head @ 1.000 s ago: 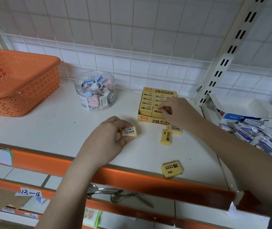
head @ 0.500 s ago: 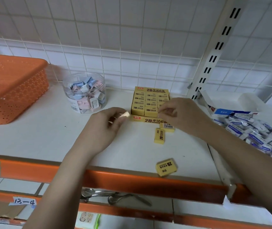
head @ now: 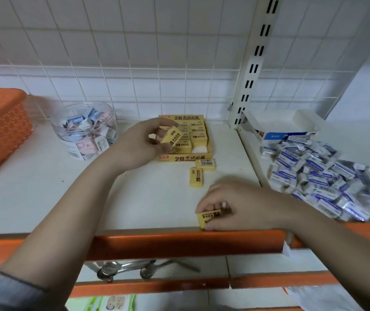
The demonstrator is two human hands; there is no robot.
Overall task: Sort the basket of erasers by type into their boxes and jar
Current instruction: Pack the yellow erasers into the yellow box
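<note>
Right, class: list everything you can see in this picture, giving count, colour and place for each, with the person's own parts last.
Basket: one, orange, far left of shelf.
Jar: one, clear, holding pastel erasers, beside the basket.
Yellow box: one, partly filled, shelf centre back.
Loose yellow erasers: two, on the shelf in front of the yellow box.
Blue-and-white box: one, open, right back.
Blue-and-white erasers: a heap, right section.
Spoons: metal, count unclear, lower shelf.
Left hand: holds one yellow eraser over the yellow box.
Right hand: grips another yellow eraser at the shelf's front edge.
</note>
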